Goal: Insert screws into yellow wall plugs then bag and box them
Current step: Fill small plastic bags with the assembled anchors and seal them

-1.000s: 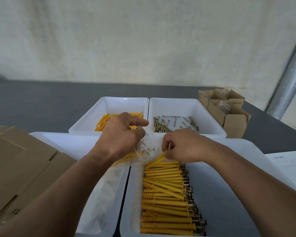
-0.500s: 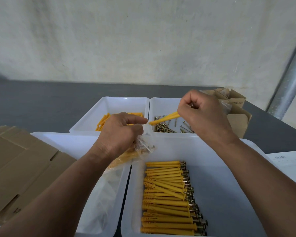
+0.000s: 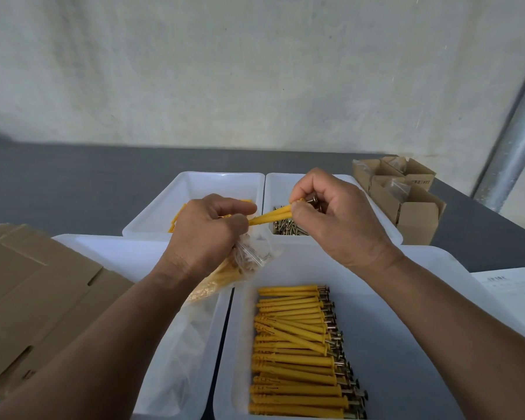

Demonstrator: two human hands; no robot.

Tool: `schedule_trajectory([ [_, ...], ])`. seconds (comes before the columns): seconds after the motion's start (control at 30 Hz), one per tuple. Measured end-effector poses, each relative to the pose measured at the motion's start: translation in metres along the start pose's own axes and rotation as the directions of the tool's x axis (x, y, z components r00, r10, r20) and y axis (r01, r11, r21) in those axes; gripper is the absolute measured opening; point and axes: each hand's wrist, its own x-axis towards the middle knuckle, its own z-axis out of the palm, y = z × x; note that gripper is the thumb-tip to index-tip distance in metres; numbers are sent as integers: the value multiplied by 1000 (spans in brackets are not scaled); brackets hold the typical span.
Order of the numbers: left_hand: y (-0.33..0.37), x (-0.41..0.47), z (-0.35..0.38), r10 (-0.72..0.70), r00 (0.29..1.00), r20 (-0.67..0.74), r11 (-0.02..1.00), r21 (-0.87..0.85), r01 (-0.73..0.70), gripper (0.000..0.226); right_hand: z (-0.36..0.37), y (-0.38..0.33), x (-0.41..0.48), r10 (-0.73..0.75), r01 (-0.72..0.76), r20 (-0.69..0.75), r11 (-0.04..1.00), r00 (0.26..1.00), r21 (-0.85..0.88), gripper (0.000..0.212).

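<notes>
Lying flat at the far left of the grey worktop (image 3: pixel 58 183) is a stack of unfolded cardboard (image 3: pixel 28 298). Beside it, a near white tray (image 3: pixel 109 250) holds loose clear plastic. Over that tray's far corner the left hand (image 3: pixel 206 234) grips the mouth of a clear bag (image 3: pixel 255 253), which hangs down with yellow plugs inside. Behind this hand a far tray (image 3: pixel 212 183) holds bare yellow plugs (image 3: pixel 176 216). The right hand (image 3: pixel 334 219) pinches a few screw-fitted plugs (image 3: pixel 270 215) by their head ends, their tips reaching the left hand's fingers at the bag mouth. Under them, a second far tray (image 3: pixel 273 186) holds loose screws (image 3: pixel 288 230). Nearer, the large tray (image 3: pixel 406 344) carries a neat row of assembled plugs (image 3: pixel 297 350), screw heads pointing right. Open cardboard boxes (image 3: pixel 412 207), a printed sheet (image 3: pixel 509 292) and a metal pipe (image 3: pixel 515 147) are at the far right.
</notes>
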Motion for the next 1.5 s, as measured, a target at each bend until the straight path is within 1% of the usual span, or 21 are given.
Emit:
schedule_trajectory([
  [0.1,0,0,0,8,1000,-2,1000,-13,-8,28,0,-1,-1,-7,7,33,1000,999,16,7],
  [0.13,1,-1,0,9,1000,-7,1000,-15,-9,30,0,-2,-2,-11,10,36,1000,999,14,7],
  [0.23,1,-1,-1,20,1000,-19,1000,-8,-20,38,0,-2,-1,-8,8,8,1000,1000,-11,8],
  [0.4,0,0,-1,30,999,-18,1000,0,-30,37,2,-3,-1,17,-18,-17,998,1000,-58,9],
  [0.53,1,0,-1,45,999,-12,999,3,-45,35,1,-1,-1,27,-32,-56,996,998,-84,5],
  [0.63,1,0,0,55,998,-11,998,9,-55,35,1,1,-1,28,-35,-65,994,997,-103,8],
  [0.83,2,-3,0,74,997,3,997,20,-74,34,5,2,-3,2,-2,1,978,1000,-207,5],
  [1.0,2,-3,2,98,995,24,995,26,-98,27,10,1,-5,14,-5,77,993,997,-117,12],
  [1.1,1,-4,2,109,993,52,993,46,-111,31,14,0,-5,24,-14,92,995,995,-102,11],
  [1.17,2,-6,2,113,991,67,992,50,-117,32,18,0,-6,57,-47,95,993,994,-110,13],
  [1.27,5,-8,3,119,988,102,991,46,-124,31,24,1,-7,97,-83,95,986,991,-143,16],
  [1.37,8,-10,4,124,983,133,990,54,-132,32,28,0,-9,52,-28,100,974,994,-226,17],
  [1.5,10,-11,3,69,987,143,997,-51,-62,28,27,-3,-9,23,8,133,974,991,-228,20],
])
